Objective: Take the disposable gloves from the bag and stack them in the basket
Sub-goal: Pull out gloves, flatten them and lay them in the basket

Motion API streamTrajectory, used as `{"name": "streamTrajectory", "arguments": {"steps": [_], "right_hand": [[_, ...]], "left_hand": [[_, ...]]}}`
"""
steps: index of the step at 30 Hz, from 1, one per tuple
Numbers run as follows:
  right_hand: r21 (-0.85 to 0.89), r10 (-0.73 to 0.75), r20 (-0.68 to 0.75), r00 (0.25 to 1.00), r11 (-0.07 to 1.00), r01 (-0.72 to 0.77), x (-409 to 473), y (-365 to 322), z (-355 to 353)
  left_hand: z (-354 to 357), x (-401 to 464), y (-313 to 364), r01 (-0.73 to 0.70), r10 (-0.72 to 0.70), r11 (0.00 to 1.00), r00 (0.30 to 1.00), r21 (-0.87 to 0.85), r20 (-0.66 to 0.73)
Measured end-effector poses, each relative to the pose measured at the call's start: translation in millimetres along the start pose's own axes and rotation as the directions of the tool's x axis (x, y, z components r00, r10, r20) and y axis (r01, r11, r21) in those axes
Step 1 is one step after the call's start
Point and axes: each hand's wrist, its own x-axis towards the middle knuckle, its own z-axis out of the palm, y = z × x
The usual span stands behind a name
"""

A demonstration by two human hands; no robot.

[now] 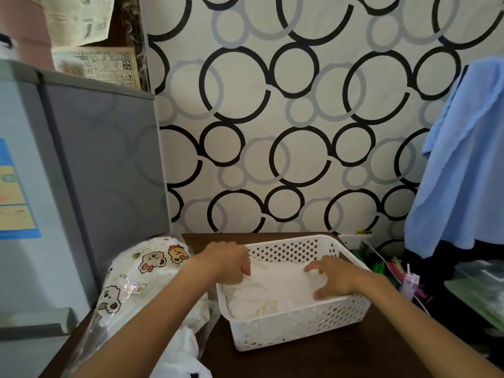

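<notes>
A white perforated plastic basket (pixel 300 321) stands on a dark wooden table. Inside it lies a pile of thin white disposable gloves (pixel 275 289). My left hand (pixel 230 259) reaches over the basket's left rim and pinches the top glove at its far left corner. My right hand (pixel 334 276) rests spread on the pile's right side, fingers pressing the glove flat. Left of the basket sits a clear bag (pixel 136 279) printed with cartoon bears, with more white gloves inside and spilling near its mouth.
A grey-blue fridge (pixel 68 186) stands close on the left. A wall with a black circle pattern is right behind the table. A blue cloth (pixel 461 165) hangs at the right, above cluttered small items (pixel 395 271) beside the basket.
</notes>
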Motion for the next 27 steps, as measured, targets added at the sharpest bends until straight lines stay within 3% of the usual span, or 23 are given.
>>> {"name": "streamTrajectory", "arguments": {"steps": [3,6,8,13,15,17,20,23,25,27], "right_hand": [[-0.032,-0.087,-0.100,0.991,0.996,0.084,-4.3,-5.4,-7.6],[-0.029,-0.142,-0.035,0.989,0.990,0.141,-8.2,-8.6,-10.1],[-0.017,-0.113,0.068,0.991,0.993,0.114,-12.3,-9.3,-7.7],[0.016,-0.092,0.227,0.970,0.996,0.091,-26.6,-21.3,-3.7],[-0.006,-0.113,0.169,0.979,0.993,0.116,-27.4,-25.7,-2.2],[0.010,-0.104,0.048,0.993,0.995,0.104,-25.3,-25.8,-4.9],[0.024,-0.053,0.099,0.994,0.998,0.051,-21.0,-25.2,-9.7],[-0.112,0.039,0.289,0.957,0.994,-0.007,-15.4,-26.0,-10.0],[-0.145,0.071,0.310,0.948,0.989,-0.026,-11.1,-23.0,-7.7],[-0.144,0.074,0.290,0.954,0.989,-0.033,-8.9,-21.4,-2.9]], "left_hand": [[0.2,-4.6,11.8,-0.072,0.071,0.997,0.994,-0.003,-0.083],[13.4,-6.6,29.8,-0.084,0.107,0.991,0.966,-0.103,0.236],[21.7,-9.2,29.1,-0.062,0.088,0.995,0.932,-0.082,0.353],[14.4,-18.4,13.4,-0.058,0.112,0.988,0.909,-0.144,0.402],[-0.2,-21.5,12.7,-0.063,0.159,0.963,0.919,-0.262,0.361],[-9.1,-17.4,11.3,-0.077,0.151,0.935,0.970,-0.347,0.193],[-0.3,-5.1,14.2,-0.022,0.024,0.988,1.000,-0.153,0.010],[22.9,6.8,20.6,0.040,-0.063,0.993,0.974,0.112,0.217],[37.5,12.4,22.0,0.044,-0.117,0.973,0.939,0.225,0.324],[51.4,15.4,22.1,0.006,-0.127,0.943,0.930,0.333,0.344]]}}
